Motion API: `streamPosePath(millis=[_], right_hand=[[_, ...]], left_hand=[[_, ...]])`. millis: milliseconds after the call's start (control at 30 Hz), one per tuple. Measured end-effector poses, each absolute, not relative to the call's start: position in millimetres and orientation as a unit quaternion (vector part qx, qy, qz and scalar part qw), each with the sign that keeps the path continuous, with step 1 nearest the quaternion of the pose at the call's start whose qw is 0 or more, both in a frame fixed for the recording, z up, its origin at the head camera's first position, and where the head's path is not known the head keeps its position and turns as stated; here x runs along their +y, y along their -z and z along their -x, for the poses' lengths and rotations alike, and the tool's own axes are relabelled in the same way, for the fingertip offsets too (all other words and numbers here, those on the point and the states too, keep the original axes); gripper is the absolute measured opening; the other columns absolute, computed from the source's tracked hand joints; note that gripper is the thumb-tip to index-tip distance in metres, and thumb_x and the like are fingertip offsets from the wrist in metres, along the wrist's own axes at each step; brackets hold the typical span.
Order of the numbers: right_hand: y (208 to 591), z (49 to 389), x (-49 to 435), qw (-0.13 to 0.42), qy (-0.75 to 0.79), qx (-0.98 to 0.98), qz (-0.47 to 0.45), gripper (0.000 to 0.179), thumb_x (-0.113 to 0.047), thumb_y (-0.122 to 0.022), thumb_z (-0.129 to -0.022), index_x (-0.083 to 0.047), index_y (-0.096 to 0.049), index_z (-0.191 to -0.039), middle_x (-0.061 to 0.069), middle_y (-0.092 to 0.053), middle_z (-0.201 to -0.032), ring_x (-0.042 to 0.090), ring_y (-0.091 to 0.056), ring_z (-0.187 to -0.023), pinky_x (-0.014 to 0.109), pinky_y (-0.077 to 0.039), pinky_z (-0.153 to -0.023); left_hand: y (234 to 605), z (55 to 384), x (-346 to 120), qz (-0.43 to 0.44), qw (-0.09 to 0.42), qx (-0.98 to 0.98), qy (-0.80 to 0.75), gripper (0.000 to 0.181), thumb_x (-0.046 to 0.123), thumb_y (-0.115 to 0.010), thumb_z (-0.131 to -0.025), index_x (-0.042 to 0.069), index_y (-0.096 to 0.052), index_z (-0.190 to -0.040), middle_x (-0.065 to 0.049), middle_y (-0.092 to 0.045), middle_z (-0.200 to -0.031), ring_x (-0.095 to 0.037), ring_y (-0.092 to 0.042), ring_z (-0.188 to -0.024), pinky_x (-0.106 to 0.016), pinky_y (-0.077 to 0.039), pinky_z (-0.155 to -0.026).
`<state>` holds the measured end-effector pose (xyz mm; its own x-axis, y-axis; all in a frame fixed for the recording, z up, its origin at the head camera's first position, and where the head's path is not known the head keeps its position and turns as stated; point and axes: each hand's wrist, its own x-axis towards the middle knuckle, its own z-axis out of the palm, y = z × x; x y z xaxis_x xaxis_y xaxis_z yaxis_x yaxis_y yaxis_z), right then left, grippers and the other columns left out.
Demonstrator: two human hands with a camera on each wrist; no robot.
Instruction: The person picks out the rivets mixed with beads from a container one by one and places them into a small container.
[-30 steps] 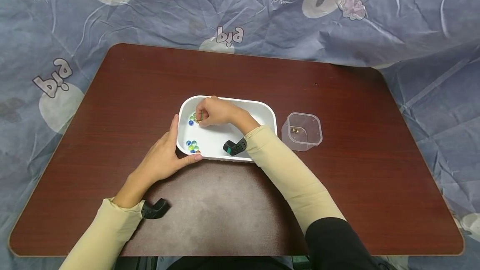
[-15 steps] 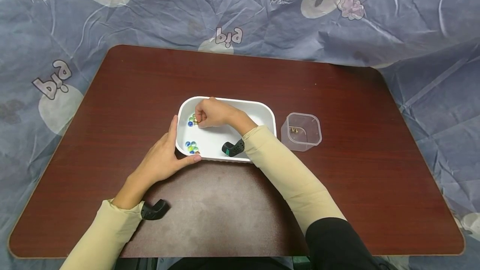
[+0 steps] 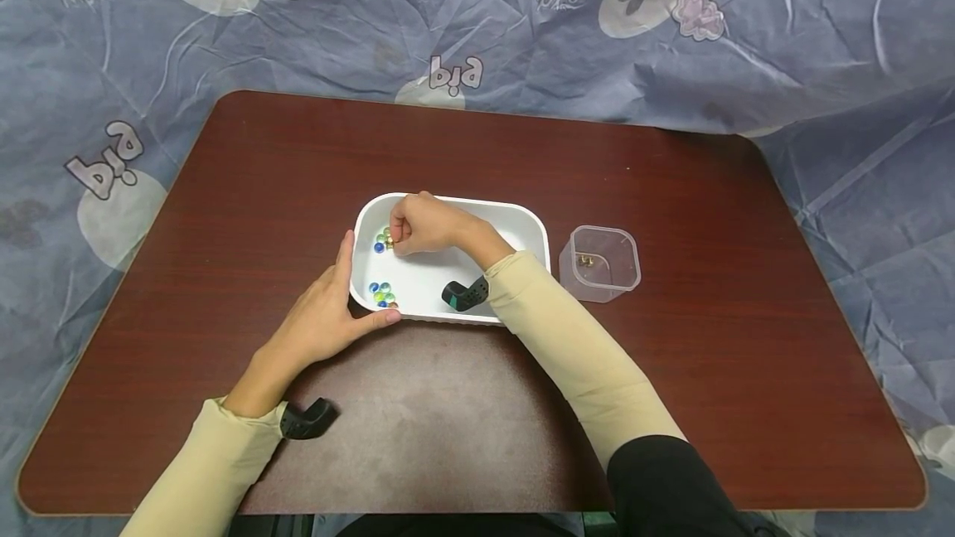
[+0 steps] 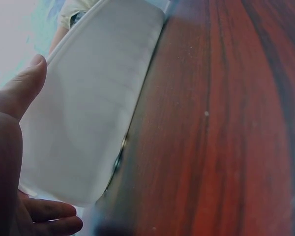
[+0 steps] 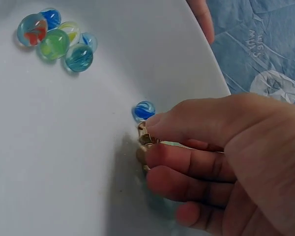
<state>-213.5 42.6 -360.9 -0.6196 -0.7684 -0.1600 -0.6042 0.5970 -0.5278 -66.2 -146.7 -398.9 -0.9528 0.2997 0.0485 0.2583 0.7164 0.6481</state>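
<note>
My right hand reaches into a white tray. In the right wrist view its thumb and fingertips pinch a small gold-coloured metal piece, partly hidden by the fingers. A blue-swirled marble lies right beside the thumb tip. Greenish marbles sit by the fingers at the tray's far left. Several glass marbles cluster in the near left corner. My left hand rests against the tray's left end, fingers straight along the outer wall and thumb at the near rim.
A clear plastic box with a few small gold pieces in it stands right of the tray. Both are on a brown wooden table. Blue printed cloth hangs behind.
Both hands stay nearly in place. A green glint seen between my right fingers a second ago is now hidden. Tray and box have not visibly moved.
</note>
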Motion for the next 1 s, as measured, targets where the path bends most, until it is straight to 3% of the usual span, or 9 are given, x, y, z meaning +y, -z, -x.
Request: streamPosePath(millis=[500,1000], right_hand=[[349,214,52,0.185,0.281,0.862,0.379,0.014,-0.01,-0.08,-0.081,-0.01,-0.067,-0.077,-0.001,-0.066,-0.073,0.011,-0.06,-0.069,0.022,-0.047,-0.067],[345,216,57,0.213,0.344,0.833,0.379,0.009,-0.011,-0.08,-0.084,-0.008,-0.072,-0.084,-0.001,-0.068,-0.075,0.01,-0.06,-0.07,0.022,-0.046,-0.066]], left_hand=[[399,66,-147,-0.15,0.027,0.926,-0.346,0.121,0.057,-0.073,-0.083,0.004,0.007,-0.157,-0.027,-0.034,-0.152,-0.039,-0.039,-0.136,-0.056,-0.033,-0.105],[398,67,-146,-0.146,0.035,0.927,-0.344,0.122,0.058,-0.073,-0.083,0.005,0.008,-0.157,-0.027,-0.032,-0.153,-0.039,-0.038,-0.136,-0.056,-0.034,-0.104]])
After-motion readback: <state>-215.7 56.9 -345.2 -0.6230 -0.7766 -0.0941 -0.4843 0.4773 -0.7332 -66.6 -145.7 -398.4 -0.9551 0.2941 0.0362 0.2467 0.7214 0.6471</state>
